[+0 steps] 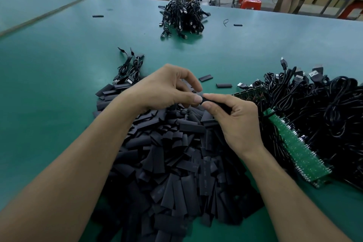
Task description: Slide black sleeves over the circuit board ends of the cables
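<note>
My left hand (167, 88) and my right hand (233, 118) meet above a big heap of flat black sleeves (176, 159) on the green table (49, 94). Between them is one black sleeve (211, 101): my left thumb and fingers pinch its left end, my right thumb and forefinger pinch the rest. Whether a circuit board end sits inside it is hidden by my fingers. To the right lies a tangle of black cables (318, 116) with green circuit boards (300, 149) in a row along its near edge.
A second bundle of black cables (182, 17) lies at the far middle of the table. A few cables (127, 70) lie left of my hands. Loose sleeves (224, 85) are scattered on the mat. Cardboard boxes and red stools stand beyond the table.
</note>
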The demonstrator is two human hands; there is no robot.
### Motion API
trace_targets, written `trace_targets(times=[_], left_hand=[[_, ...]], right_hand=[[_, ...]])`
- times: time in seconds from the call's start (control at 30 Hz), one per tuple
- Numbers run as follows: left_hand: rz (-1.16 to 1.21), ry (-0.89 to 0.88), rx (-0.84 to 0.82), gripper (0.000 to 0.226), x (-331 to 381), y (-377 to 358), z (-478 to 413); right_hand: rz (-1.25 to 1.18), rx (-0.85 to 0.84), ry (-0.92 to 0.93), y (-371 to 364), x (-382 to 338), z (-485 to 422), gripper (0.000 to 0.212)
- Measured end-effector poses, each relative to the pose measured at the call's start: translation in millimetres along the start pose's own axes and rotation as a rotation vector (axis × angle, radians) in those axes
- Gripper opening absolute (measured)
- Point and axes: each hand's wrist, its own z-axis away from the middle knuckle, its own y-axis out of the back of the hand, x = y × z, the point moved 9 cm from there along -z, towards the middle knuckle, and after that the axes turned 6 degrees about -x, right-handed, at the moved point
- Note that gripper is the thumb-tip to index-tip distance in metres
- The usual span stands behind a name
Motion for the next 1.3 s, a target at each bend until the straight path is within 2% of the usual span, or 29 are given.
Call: trace_targets(times=[0.13, 0.23, 0.43, 0.8, 0.9, 1.07, 1.3], left_hand=[[-0.114, 0.012, 0.07, 0.015, -1, 7, 1], [-0.2, 0.017, 0.072, 0.025, 0, 6, 2], [-0.184, -0.031, 0.049, 0.019, 5, 2, 1], [-0.251, -0.034, -0.036, 0.023, 6, -8, 2], [-0.239, -0.052, -0.035, 0.022, 7, -10, 0], [-0.194, -0.088, 0.013, 0.019, 10, -8, -2], [-0.172, -0.151, 0.065, 0.024, 17, -10, -1]], right_hand=[[-0.014, 0.05, -0.017, 5, 2, -1, 0.024], [-0.04, 0.075, -0.038, 8, 6, -2, 0.024], [-0.116, 0.083, -0.046, 9, 8, -2, 0.021], [-0.051, 0.05, -0.027, 4, 4, -1, 0.026], [-0.101, 0.119, -0.047, 10, 5, 0, 0.035], [-0.213, 0.313, -0.118, 24, 16, 5, 0.024], [-0.218, 0.301, -0.131, 20, 18, 6, 0.028]])
